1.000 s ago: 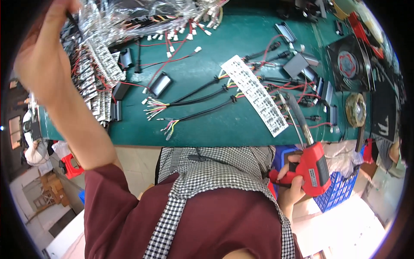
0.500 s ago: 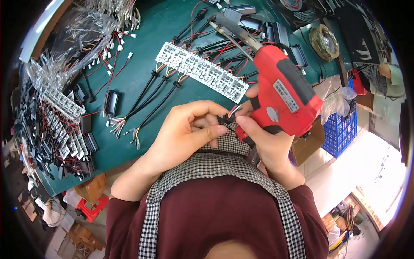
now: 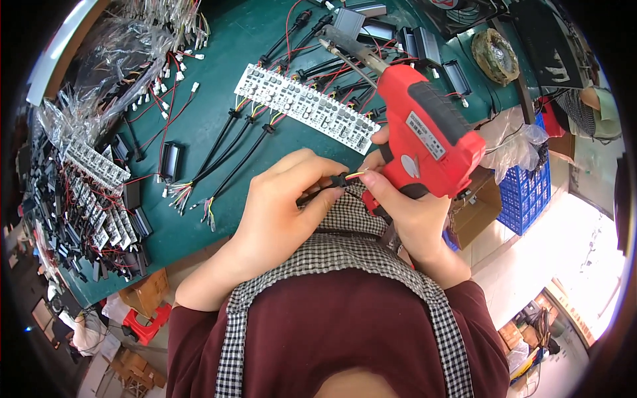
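Observation:
My left hand [image 3: 282, 202] is closed on a black cable [image 3: 340, 180], pinching it between thumb and fingers. Thin coloured wires [image 3: 355, 176] come out of the cable's end, and the fingertips of my right hand [image 3: 418, 219] meet them. That same hand is wrapped round a red soldering gun [image 3: 428, 136] with a black grip pad; its tip slants up and left over the bench. Just beyond my hands lies a white strip of circuit boards [image 3: 305, 109]. Black cables [image 3: 229, 156] are attached along its near edge and more along its far edge.
A green work table [image 3: 156, 225] carries a heap of boards and black housings [image 3: 99, 199] at left, plus plastic bags [image 3: 113, 60] and white-plugged red wires. A solder-like roll [image 3: 495, 58] sits at far right. Beside the table stand a blue crate [image 3: 524, 199] and a cardboard box [image 3: 478, 215].
The cable in my left hand has turned, so its coloured wires now point right toward my right fingertips. The soldering gun has shifted slightly left.

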Action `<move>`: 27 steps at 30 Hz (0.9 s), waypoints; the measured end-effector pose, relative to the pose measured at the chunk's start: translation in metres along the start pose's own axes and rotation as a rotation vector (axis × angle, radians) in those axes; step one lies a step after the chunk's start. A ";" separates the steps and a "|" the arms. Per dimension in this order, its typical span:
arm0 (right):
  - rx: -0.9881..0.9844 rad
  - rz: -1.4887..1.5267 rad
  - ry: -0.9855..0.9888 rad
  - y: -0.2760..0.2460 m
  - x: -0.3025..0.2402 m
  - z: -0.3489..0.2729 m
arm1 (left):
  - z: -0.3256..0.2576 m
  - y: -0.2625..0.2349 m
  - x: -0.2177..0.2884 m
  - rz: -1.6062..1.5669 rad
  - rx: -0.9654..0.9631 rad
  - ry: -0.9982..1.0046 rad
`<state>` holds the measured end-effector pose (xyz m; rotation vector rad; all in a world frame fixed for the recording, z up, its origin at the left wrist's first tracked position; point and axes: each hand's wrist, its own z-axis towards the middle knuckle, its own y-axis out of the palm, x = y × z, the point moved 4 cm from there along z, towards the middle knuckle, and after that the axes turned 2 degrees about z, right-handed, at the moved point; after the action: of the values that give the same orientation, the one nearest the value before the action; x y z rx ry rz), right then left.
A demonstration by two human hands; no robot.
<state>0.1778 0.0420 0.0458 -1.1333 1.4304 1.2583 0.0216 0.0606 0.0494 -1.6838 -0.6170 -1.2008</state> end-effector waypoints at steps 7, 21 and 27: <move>-0.022 0.045 0.007 0.003 0.004 0.000 | -0.002 0.008 -0.005 -0.290 0.008 -0.226; -0.149 0.221 0.038 -0.015 -0.001 -0.005 | -0.013 -0.038 0.039 0.893 0.396 0.622; -0.054 0.037 0.139 -0.041 0.015 -0.029 | 0.006 -0.010 -0.036 1.085 0.510 0.497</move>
<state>0.2139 0.0093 0.0260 -1.2574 1.5338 1.2711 0.0018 0.0744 0.0199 -0.9486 0.2943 -0.5301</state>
